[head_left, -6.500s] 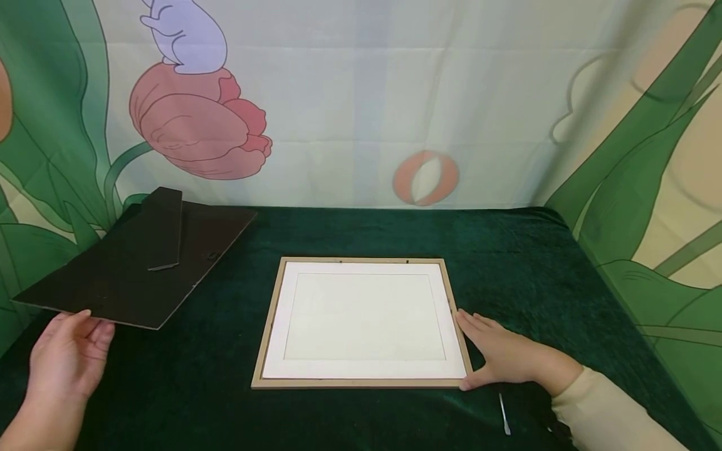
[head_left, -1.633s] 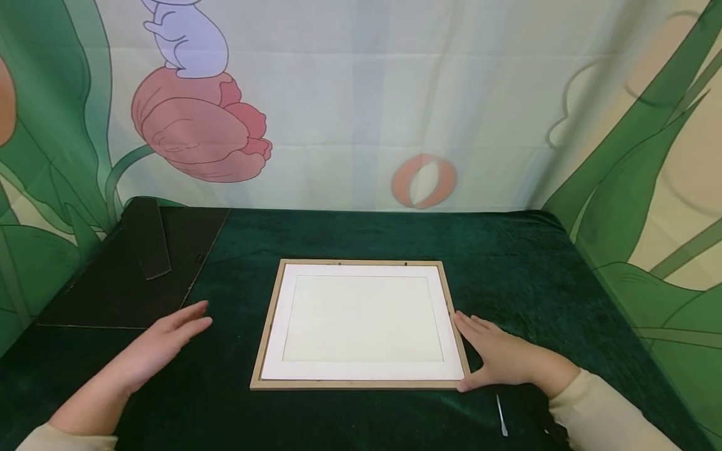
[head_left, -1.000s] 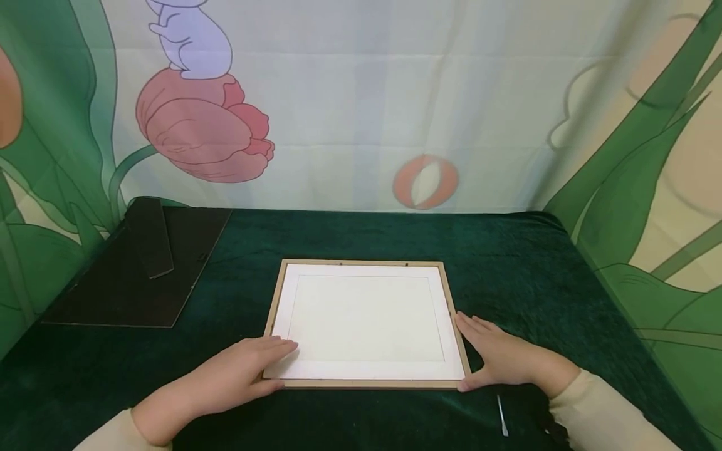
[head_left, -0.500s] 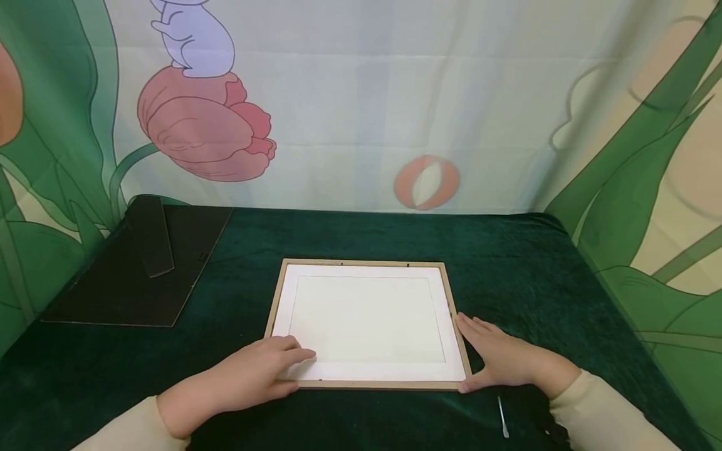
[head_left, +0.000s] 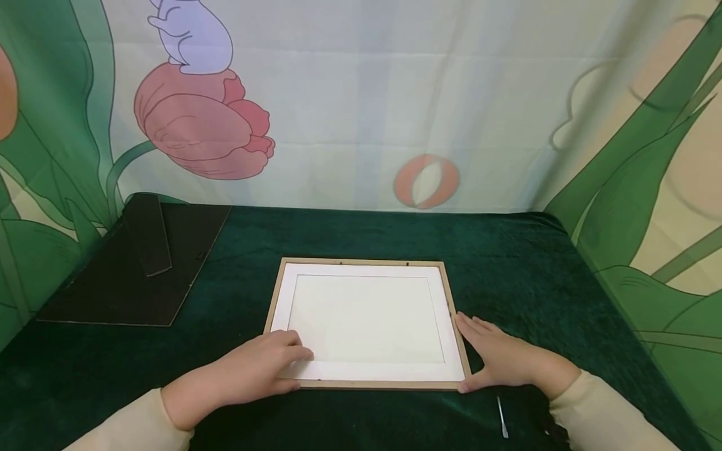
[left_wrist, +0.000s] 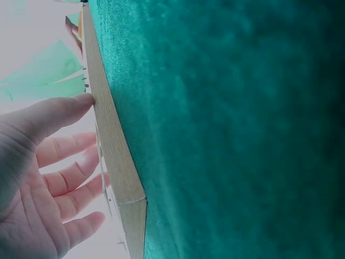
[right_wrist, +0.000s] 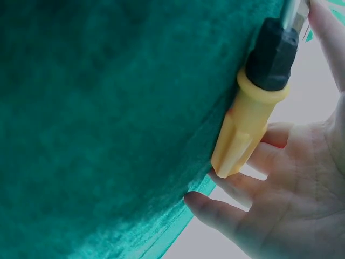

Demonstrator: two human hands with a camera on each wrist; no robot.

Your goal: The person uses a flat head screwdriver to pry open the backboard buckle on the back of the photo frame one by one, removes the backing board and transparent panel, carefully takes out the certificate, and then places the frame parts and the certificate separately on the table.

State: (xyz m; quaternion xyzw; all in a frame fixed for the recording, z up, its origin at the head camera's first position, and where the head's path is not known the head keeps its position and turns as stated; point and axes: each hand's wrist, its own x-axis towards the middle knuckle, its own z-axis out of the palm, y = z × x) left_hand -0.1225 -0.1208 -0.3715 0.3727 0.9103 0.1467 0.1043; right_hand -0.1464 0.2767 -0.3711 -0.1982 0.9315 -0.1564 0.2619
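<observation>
A light wood picture frame (head_left: 389,384) lies flat, with a white mat board (head_left: 361,371) inside it; a thin line marks a rectangle on the board. My left hand (head_left: 259,366) is at the frame's near left corner, thumb at the near edge and bent fingers on the white board. The left wrist view shows that thumb against the wooden side (left_wrist: 110,124). My right hand (head_left: 499,352) rests along the right edge, thumb at the near corner, fingers extended. Beneath it lies a screwdriver with a yellow and black handle (right_wrist: 245,127); the head view shows only its metal shaft (head_left: 502,418).
A black backing board (head_left: 113,288) with a stand leg (head_left: 151,241) lies at the back left. Dark green cloth (head_left: 361,235) covers the table. A printed curtain (head_left: 327,125) hangs behind it and along both sides.
My left hand has laid the black backing board down at the back left, then come across to the picture frame's near left corner. My right hand has stayed at the right edge.
</observation>
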